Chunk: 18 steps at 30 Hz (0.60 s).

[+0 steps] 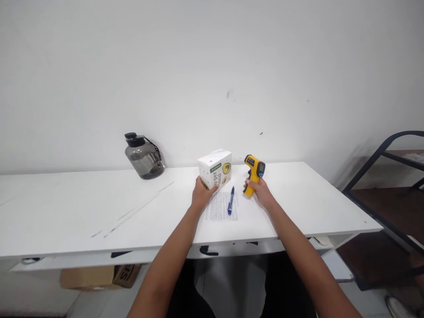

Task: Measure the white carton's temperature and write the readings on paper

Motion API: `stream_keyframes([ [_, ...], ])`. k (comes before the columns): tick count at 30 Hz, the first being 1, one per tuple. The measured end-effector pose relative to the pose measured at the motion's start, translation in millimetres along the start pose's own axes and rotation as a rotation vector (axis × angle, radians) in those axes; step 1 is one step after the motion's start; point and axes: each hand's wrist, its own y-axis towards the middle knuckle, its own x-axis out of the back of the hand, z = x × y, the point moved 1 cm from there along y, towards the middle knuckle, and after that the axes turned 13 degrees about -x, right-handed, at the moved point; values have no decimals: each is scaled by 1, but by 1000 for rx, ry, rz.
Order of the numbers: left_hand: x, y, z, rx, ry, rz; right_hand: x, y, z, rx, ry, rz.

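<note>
My left hand (202,194) grips the near lower part of a white carton (208,168) printed with avocados and the word "Meal". The thumb lies across its front face. In my right hand (260,191) is a yellow and black infrared thermometer (253,170), held by its handle with the small screen facing up toward me. Between the two hands a blue pen (231,201) lies on a sheet of paper (217,210) covered in rows of writing. Part of the carton's lower side is hidden by my fingers.
A large grey see-through water jug (144,158) with a black lid stands at the back left, near the wall. The white table (66,207) has dark scuff marks. A black-framed shelf (380,190) stands to the right, and a cardboard box (88,277) sits below the table.
</note>
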Motion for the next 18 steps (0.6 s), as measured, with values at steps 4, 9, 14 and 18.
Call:
stream_keyframes([
  [4,2,-3,-7,-65,30,-118,-10,-4,-16,-29,-190,48],
  [9,2,-6,-10,-165,-137,-173,-19,-9,-28,126,-501,-61],
  [14,4,-7,-12,-169,-108,-161,-20,-15,-21,207,-567,-121],
  [18,3,-7,-12,-181,-71,-105,-15,-13,-18,219,-580,-143],
])
